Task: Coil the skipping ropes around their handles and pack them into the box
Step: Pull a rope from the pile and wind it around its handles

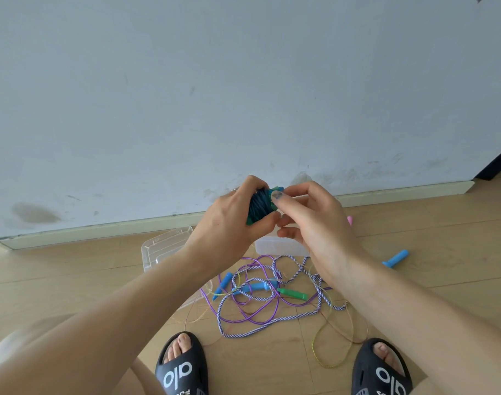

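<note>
My left hand (232, 218) grips a dark blue rope coiled around green handles (259, 206), held up in front of the wall. My right hand (309, 218) pinches the top end of that bundle with thumb and fingers. Below on the wooden floor lies a tangle of loose ropes (272, 297): a purple one, a blue-and-white braided one and thin yellowish ones, with blue handles (255, 287) and a green handle (293, 294) among them. The clear plastic box (277, 246) stands on the floor behind my hands, partly hidden.
A clear lid (163, 246) lies left of the box. Another blue handle (396, 258) rests on the floor at right, and a pink handle tip (349, 220) peeks past my right hand. My feet in black slippers (182, 366) stand at the bottom. The wall is close ahead.
</note>
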Available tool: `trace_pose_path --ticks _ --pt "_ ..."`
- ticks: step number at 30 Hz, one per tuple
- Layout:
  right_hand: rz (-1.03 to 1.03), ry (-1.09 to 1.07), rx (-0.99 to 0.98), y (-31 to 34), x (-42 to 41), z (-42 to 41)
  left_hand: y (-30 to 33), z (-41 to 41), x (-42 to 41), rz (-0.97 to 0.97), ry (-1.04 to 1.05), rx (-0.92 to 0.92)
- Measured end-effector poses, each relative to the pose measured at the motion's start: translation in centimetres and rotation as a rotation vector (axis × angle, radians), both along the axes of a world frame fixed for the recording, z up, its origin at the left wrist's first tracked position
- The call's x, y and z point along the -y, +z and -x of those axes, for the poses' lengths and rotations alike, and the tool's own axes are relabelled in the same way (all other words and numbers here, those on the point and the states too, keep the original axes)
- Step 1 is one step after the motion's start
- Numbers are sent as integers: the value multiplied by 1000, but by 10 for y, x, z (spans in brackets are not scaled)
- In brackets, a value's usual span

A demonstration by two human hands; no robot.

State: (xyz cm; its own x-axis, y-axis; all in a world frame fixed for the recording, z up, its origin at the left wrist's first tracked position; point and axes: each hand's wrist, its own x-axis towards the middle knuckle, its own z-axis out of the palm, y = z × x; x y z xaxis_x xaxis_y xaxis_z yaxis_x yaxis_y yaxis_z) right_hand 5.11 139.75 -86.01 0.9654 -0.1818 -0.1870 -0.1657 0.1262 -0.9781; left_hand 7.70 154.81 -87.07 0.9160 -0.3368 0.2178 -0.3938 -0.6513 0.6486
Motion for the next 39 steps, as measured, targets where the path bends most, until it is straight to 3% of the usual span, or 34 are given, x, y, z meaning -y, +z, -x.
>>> trace_pose_path --ticks 6,12,16,26,29,31,35,39 --pt "147 -7 26 -2 2 2 0 1 1 -72 9 36" --pt "186 -39 -61 -3 5 -3 -4 -2 0 -129 24 13" --pt "207 71 -163 0 9 -9 -6 -8 -5 -150 23 -18" --pt "-305 169 -375 1 12 -16 -10 -8 -1 -162 42 -31" --pt "-328 157 -348 1 6 -15 -10 -6 1 -155 49 -43" --pt "-241 179 -331 -1 2 -15 -8 -5 3 -183 53 -29" --pt "257 174 -213 1 -11 -10 -10 -5 4 -299 40 21" --pt "518 200 -36 0 -15 8 -13 -2 8 -403 53 47"
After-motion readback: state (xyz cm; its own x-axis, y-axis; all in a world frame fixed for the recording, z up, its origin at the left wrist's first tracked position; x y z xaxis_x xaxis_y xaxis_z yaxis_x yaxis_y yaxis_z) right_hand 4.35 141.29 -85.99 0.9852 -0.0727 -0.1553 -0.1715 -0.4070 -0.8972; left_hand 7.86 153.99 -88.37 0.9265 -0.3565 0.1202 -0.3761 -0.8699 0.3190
